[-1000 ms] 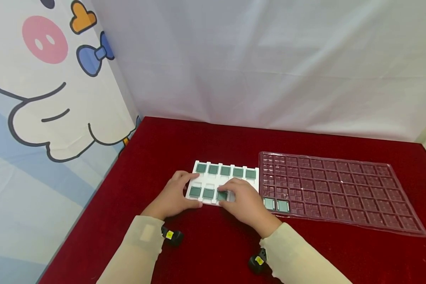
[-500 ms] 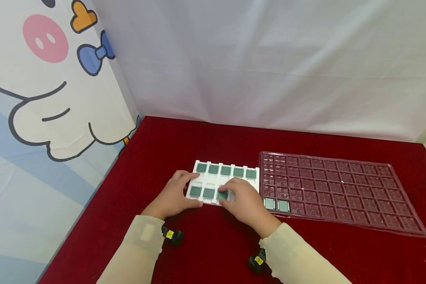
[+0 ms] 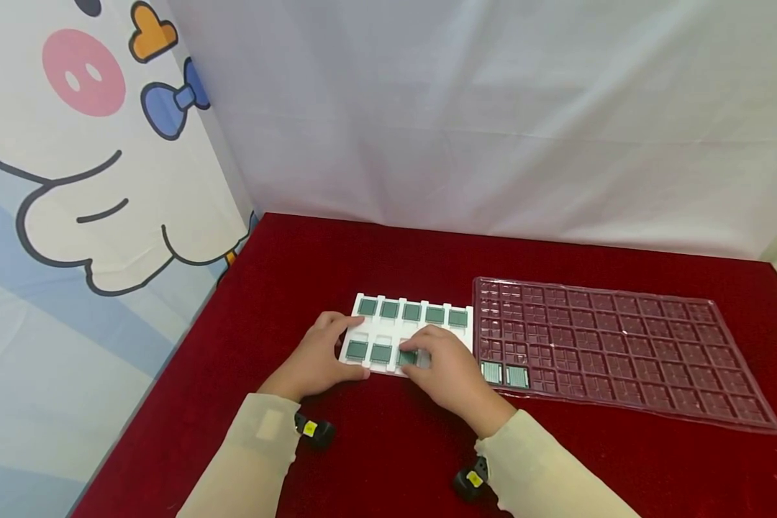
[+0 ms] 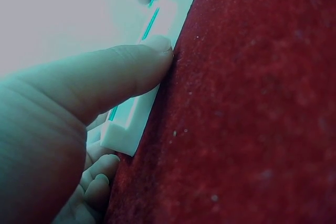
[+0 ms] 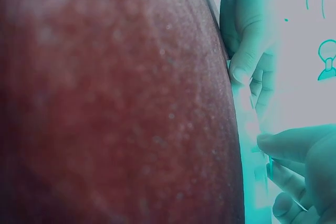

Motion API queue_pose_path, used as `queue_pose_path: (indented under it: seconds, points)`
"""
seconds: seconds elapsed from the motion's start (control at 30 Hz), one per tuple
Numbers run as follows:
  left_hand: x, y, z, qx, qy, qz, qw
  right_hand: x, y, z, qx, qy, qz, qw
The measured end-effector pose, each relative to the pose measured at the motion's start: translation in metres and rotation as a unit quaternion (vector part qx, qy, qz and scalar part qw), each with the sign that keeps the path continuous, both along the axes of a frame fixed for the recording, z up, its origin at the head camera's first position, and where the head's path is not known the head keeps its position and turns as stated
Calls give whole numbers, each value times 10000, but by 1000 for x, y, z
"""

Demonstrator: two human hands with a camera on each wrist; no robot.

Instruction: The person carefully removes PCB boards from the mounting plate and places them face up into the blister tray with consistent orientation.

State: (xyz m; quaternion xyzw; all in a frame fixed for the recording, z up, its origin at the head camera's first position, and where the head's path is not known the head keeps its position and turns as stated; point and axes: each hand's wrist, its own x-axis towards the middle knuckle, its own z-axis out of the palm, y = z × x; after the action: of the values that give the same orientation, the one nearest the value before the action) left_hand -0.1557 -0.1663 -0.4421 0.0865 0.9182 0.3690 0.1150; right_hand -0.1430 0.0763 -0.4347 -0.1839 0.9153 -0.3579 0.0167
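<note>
A white tray (image 3: 383, 327) holds green square chips in two rows. My left hand (image 3: 317, 357) grips its left end, thumb on the near edge and fingers at the left side. In the left wrist view the thumb (image 4: 121, 74) lies along the white edge. My right hand (image 3: 450, 367) is over the front row, thumb and fingertips pinching the third green chip (image 3: 406, 357) at its slot. Two chips beside it (image 3: 380, 353) lie in their slots. In the right wrist view the right thumb (image 5: 283, 142) is at the tray's edge; the palm hides the tray's front right part.
Right of the white tray lies a large clear plastic tray (image 3: 592, 338) with many square pockets. Two chips (image 3: 516, 376) sit in its near left pockets. A red cloth (image 3: 375, 446) covers the table. A white curtain (image 3: 492, 129) hangs behind, with a cartoon-printed sheet (image 3: 103, 216) at left.
The right hand has shifted very slightly, its fingers still at the third front chip. The left hand and both trays stay where they were.
</note>
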Motion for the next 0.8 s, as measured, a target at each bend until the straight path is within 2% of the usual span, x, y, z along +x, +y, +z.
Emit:
queue_pose_path:
  seconds: [0.37, 0.8]
  points:
    - [-2, -1, -3, -46, 19, -3, 10000, 5, 3, 3, -300, 3, 15, 9995]
    - [0, 0, -1, -45, 12, 19, 10000, 13, 13, 5, -312, 59, -78, 9995]
